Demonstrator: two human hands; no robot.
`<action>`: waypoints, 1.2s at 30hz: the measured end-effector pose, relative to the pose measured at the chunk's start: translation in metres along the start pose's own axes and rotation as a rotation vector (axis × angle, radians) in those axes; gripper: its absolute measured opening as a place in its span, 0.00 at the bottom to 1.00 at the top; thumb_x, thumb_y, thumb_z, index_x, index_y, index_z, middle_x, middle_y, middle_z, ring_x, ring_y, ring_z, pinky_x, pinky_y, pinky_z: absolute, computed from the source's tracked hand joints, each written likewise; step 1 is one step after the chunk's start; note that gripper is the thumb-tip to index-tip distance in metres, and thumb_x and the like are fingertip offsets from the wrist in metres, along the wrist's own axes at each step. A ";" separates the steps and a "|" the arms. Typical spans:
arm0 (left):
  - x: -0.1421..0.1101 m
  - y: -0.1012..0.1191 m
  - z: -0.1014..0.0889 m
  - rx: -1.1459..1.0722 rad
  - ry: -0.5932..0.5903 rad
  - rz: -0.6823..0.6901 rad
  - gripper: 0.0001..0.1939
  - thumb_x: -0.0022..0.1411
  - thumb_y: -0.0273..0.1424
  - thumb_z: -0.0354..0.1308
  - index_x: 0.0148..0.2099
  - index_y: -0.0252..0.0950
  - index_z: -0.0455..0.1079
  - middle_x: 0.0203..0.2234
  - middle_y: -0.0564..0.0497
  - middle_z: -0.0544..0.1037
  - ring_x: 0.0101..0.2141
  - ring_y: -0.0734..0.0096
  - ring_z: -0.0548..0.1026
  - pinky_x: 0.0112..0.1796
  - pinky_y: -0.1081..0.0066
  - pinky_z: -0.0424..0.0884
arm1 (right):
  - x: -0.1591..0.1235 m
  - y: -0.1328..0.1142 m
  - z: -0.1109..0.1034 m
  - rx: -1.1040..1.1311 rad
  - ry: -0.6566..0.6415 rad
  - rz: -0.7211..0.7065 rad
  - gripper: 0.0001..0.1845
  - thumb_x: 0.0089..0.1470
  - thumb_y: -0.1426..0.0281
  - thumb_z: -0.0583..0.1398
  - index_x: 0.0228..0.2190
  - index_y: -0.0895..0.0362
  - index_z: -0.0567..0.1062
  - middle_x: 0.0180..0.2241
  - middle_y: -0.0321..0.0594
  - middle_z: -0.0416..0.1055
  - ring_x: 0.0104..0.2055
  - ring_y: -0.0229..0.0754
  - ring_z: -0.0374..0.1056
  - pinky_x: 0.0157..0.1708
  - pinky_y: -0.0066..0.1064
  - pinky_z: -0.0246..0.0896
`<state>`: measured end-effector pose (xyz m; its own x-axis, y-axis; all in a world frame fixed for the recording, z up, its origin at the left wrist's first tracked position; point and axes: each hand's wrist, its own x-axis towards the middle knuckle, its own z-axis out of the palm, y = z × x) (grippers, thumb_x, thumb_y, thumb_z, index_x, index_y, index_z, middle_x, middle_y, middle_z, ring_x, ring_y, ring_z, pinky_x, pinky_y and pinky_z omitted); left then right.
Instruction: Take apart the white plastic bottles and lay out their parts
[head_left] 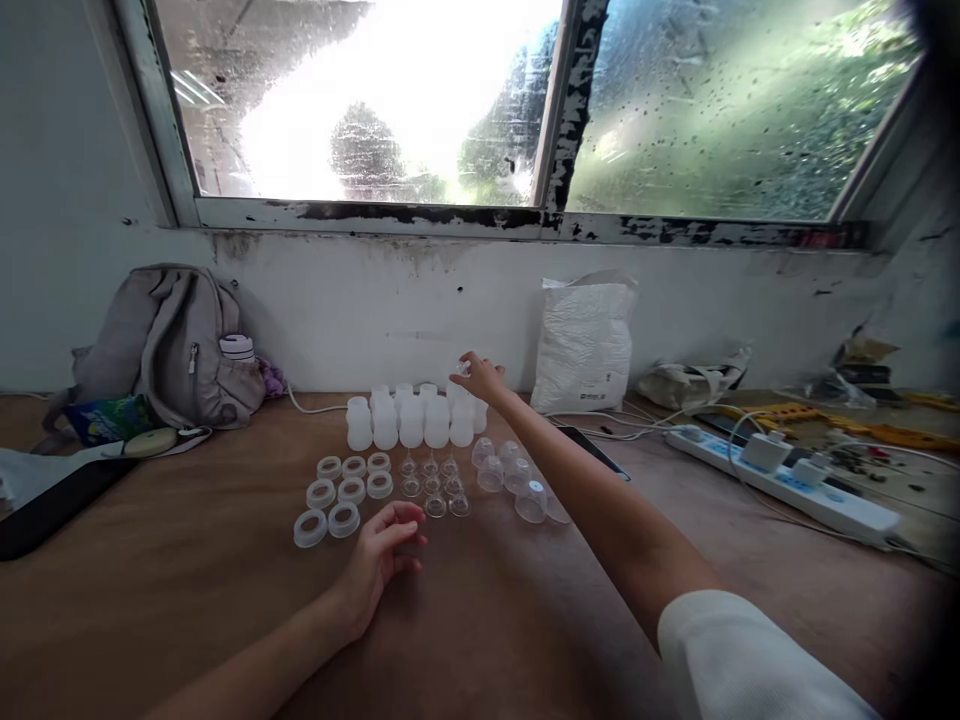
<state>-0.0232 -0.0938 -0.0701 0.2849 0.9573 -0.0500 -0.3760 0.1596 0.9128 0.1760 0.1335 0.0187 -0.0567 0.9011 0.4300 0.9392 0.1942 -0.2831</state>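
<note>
Near the table's middle, my left hand hovers with its fingers loosely curved and apart, holding nothing. My right hand reaches over to the back right of a group of frosted white baby bottles, its fingers closed around the top of a bottle; the grip is partly hidden. Rows of translucent screw rings lie left of my left hand. Clear bottle nipples stand in rows in front of the bottles. Clear dome caps stand below my right forearm, which hides some of them.
A grey backpack leans on the wall at left, near a black flat object. A white plastic package stands at the back. On the right lie a phone, cables and a power strip with plugged-in chargers.
</note>
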 end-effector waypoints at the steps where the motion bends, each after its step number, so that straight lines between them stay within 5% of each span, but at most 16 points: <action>1: 0.000 0.000 0.000 0.007 -0.002 0.003 0.06 0.52 0.29 0.54 0.35 0.35 0.66 0.34 0.51 0.64 0.32 0.74 0.65 0.26 0.77 0.64 | 0.000 0.001 0.003 -0.007 -0.009 -0.001 0.20 0.47 0.59 0.55 0.41 0.55 0.62 0.38 0.45 0.68 0.45 0.50 0.58 0.41 0.40 0.46; 20: 0.001 -0.003 0.000 0.079 -0.044 0.047 0.07 0.54 0.32 0.53 0.34 0.34 0.64 0.30 0.50 0.66 0.32 0.72 0.65 0.26 0.76 0.64 | 0.007 0.002 0.016 -0.100 -0.078 -0.035 0.20 0.44 0.64 0.56 0.41 0.55 0.63 0.40 0.45 0.68 0.48 0.50 0.56 0.45 0.48 0.41; 28: -0.009 -0.008 0.007 0.783 -0.140 0.265 0.06 0.55 0.32 0.51 0.33 0.34 0.65 0.26 0.52 0.68 0.26 0.76 0.65 0.25 0.78 0.62 | -0.009 -0.011 0.001 -0.034 0.088 -0.110 0.19 0.48 0.67 0.53 0.44 0.58 0.62 0.41 0.49 0.67 0.49 0.53 0.54 0.45 0.47 0.43; 31: -0.010 0.000 0.002 1.138 -0.233 0.491 0.07 0.58 0.28 0.47 0.35 0.34 0.65 0.26 0.51 0.70 0.27 0.74 0.66 0.27 0.76 0.63 | -0.040 -0.027 -0.001 0.009 0.201 -0.206 0.16 0.54 0.73 0.44 0.45 0.61 0.61 0.43 0.50 0.65 0.49 0.47 0.55 0.45 0.39 0.46; 33: -0.007 0.011 -0.006 1.428 -0.348 0.720 0.08 0.58 0.26 0.45 0.36 0.34 0.65 0.28 0.49 0.70 0.30 0.71 0.67 0.31 0.72 0.63 | -0.074 -0.037 0.004 0.039 0.197 -0.326 0.14 0.55 0.73 0.45 0.41 0.59 0.64 0.37 0.45 0.67 0.41 0.42 0.60 0.42 0.33 0.50; 36: -0.001 0.032 -0.021 1.759 -0.411 0.906 0.09 0.58 0.25 0.45 0.36 0.34 0.66 0.29 0.48 0.71 0.31 0.68 0.67 0.33 0.69 0.63 | -0.132 -0.045 0.018 0.061 0.146 -0.715 0.10 0.54 0.73 0.47 0.34 0.59 0.67 0.30 0.42 0.66 0.33 0.41 0.60 0.37 0.32 0.53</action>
<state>-0.0541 -0.0847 -0.0497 0.7847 0.4691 0.4053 0.5295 -0.8471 -0.0448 0.1354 0.0131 -0.0409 -0.5990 0.4863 0.6362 0.6690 0.7405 0.0638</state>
